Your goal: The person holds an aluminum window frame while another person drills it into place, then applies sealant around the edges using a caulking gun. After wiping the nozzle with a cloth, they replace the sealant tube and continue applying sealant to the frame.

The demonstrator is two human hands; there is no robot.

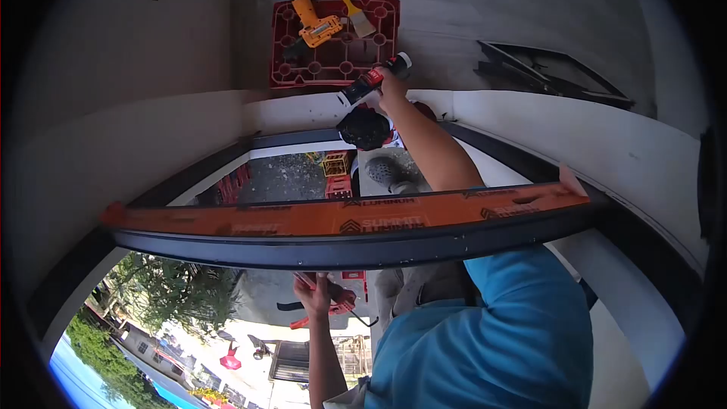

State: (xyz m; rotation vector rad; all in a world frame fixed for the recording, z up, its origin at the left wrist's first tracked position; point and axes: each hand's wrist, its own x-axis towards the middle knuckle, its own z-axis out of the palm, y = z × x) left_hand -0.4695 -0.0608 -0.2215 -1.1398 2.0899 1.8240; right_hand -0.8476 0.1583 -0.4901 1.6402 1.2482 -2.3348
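Reaching past the dark window frame bar, my right hand (392,91) is wrapped round a black sealant tube (365,86) with red lettering and a pale end. The tube is tilted, close to the near edge of a red crate. On the other side of the bar, my left hand (313,297) is closed on a red caulking gun (342,301) with a dark rod. Part of the gun is hidden by the hand and the bar. Orange protective film (303,220) with printed lettering covers the upper face of the bar (363,250), between my two hands.
The upturned red crate (282,70) carries a yellow drill (305,9) and a paintbrush (354,11). A dark frame piece (556,72) lies on the floor at right. Below the sealant tube is a dark rounded object (365,128); a grey shoe (385,172) and a yellow crate (335,163) show through the opening.
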